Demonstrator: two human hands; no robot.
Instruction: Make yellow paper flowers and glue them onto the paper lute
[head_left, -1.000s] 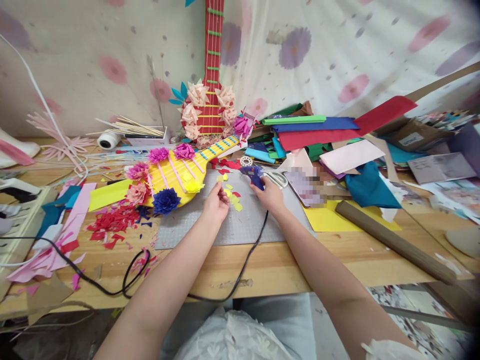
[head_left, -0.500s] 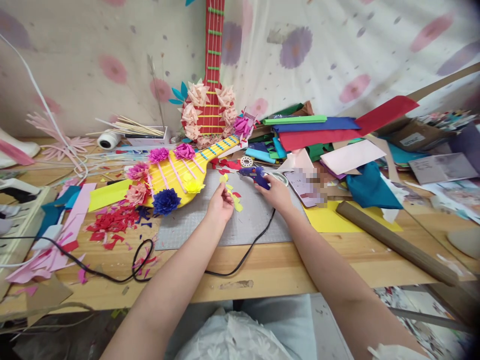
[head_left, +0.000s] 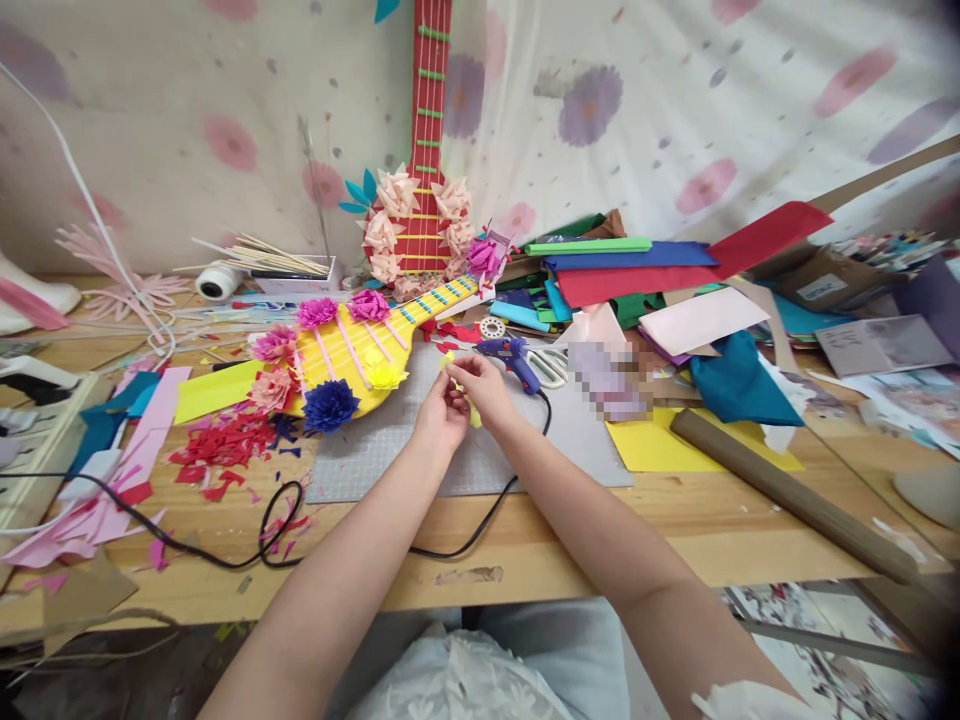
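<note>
Over the grey cutting mat [head_left: 360,468], my left hand [head_left: 442,415] is closed in a pinch on a small yellow paper piece [head_left: 448,357]. My right hand [head_left: 484,392] meets it from the right, fingertips pressed together at the same piece. More yellow paper scraps [head_left: 475,416] show partly behind the hands. A blue glue gun [head_left: 517,358] lies on the mat just beyond my right hand, its black cord trailing toward me. White-handled scissors [head_left: 549,366] lie beside it. To the left rests a yellow paper pipa [head_left: 337,360] with paper flowers, including a yellow flower [head_left: 385,369].
A red stringed instrument model [head_left: 420,225] leans against the curtain. Coloured paper sheets [head_left: 637,265] pile up at the back right. A brown roll [head_left: 787,490] lies at the right, red scraps [head_left: 225,445] at the left. The black cord [head_left: 225,563] crosses the table front.
My right hand has let go of the glue gun, leaving it on the mat, and moved left to the yellow piece. My left hand stays nearly in place.
</note>
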